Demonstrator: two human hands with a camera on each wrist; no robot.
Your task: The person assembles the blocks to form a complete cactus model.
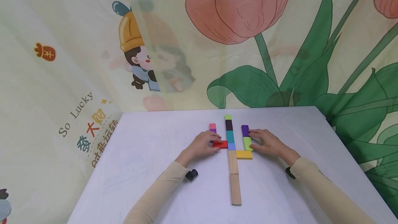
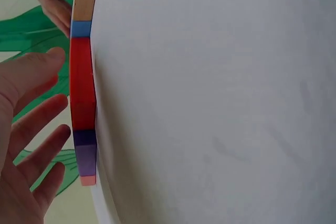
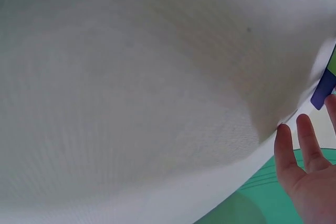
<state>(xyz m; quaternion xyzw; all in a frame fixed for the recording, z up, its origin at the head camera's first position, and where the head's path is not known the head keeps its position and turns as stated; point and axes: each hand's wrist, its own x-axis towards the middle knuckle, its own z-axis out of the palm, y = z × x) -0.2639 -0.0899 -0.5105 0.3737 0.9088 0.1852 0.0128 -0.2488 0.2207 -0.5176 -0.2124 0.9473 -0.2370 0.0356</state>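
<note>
Coloured blocks lie on the white table in a branching figure. Its middle column runs from a light green block (image 1: 228,117) through black (image 1: 228,125), teal (image 1: 230,137) and blue blocks to two wooden blocks (image 1: 235,189). My left hand (image 1: 202,145), fingers spread, hovers at the red block (image 1: 221,144), which leads to purple and pink blocks (image 1: 212,126); the purple is partly hidden. On the other side, my right hand (image 1: 268,142) has its fingertips at the dark purple block (image 1: 245,130) and its thumb by the lime block (image 1: 247,143), above the yellow block (image 1: 244,155).
The white tabletop (image 1: 124,182) stretches out around the figure. Behind its far edge hangs a printed cloth (image 1: 174,96) with tulips and a cartoon child. A small black device (image 1: 191,174) sits at the left wrist, another (image 1: 290,173) at the right.
</note>
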